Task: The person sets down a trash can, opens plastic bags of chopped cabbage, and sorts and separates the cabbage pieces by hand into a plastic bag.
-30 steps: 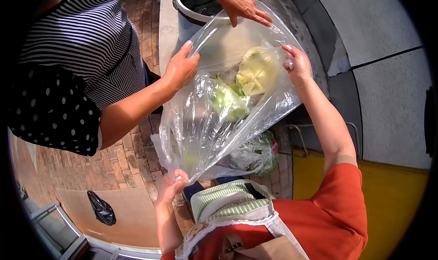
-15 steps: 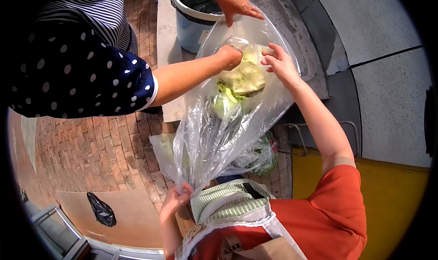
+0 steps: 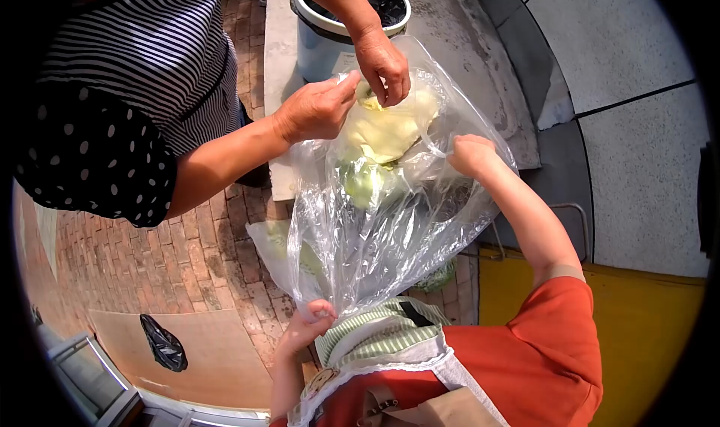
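A large clear plastic bag point(image 3: 390, 239) spreads before me, with pale green leafy vegetables point(image 3: 386, 131) in its upper part. Close to my apron, my left hand point(image 3: 313, 318) is closed on the gathered lower end of the bag. On the right side my right hand point(image 3: 472, 155) is closed on the bag's film. Another person's hands point(image 3: 319, 108) are at the bag's upper left, one pinching its edge, the other above the leaves with fingers bent down.
A light blue bin point(image 3: 319, 48) with a black liner stands on the concrete slab point(image 3: 480, 74) beyond the bag. The other person stands at left on brick paving point(image 3: 187, 262). A black plastic bag point(image 3: 163, 343) lies on a brown board. A metal rail point(image 3: 581, 217) is at right.
My right hand has moved down and closed on the film. The other person's lower hand reached into the bag, then drew back to its edge; their upper hand has come down over the leaves.
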The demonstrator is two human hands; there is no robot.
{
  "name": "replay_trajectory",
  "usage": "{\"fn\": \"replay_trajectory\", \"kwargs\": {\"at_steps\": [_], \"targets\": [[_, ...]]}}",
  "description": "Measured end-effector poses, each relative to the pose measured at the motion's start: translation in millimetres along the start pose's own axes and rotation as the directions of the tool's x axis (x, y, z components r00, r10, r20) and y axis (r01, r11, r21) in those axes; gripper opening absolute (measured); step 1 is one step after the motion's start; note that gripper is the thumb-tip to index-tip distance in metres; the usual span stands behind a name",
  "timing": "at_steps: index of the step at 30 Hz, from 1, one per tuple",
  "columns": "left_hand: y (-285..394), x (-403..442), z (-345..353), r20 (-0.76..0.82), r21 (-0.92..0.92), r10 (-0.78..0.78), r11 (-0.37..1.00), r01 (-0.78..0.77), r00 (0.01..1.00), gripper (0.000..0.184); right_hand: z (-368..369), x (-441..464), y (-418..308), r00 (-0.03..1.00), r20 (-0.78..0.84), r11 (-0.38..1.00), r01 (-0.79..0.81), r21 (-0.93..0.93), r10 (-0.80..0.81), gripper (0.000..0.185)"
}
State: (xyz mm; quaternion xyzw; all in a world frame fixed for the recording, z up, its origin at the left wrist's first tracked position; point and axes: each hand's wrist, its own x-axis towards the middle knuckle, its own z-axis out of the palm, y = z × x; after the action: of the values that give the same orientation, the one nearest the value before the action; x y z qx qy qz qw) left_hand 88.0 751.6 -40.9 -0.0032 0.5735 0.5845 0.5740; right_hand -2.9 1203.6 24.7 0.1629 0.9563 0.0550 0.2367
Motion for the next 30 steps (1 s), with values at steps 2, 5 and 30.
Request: {"fn": "replay_trajectory", "kwargs": {"at_steps": [2,5,30], "targets": [[-2.8,4.1,3.0,0.025,-0.004,-0.012,1.0,0.012,1.0,0.004,-5.9,-2.2,-26.2,0.952,-0.29,0.935,0.184,0.302,-0.094,0.021],[-2.2,5.5,4.8,0.024,-0.009,-0.01,1.0,0.01,1.0,0.005,-6.8,12.1,-65.4,0.776,-0.529,0.76,0.561,0.329,-0.344,0.06],[-20.2,-22.3,-25.8,-0.224,-0.114,0.039,0.991,-0.066,0.974,0.005,50.7,-12.3,-91.8,0.963,-0.072,0.907,0.269,0.325,-0.259,0.047]]}}
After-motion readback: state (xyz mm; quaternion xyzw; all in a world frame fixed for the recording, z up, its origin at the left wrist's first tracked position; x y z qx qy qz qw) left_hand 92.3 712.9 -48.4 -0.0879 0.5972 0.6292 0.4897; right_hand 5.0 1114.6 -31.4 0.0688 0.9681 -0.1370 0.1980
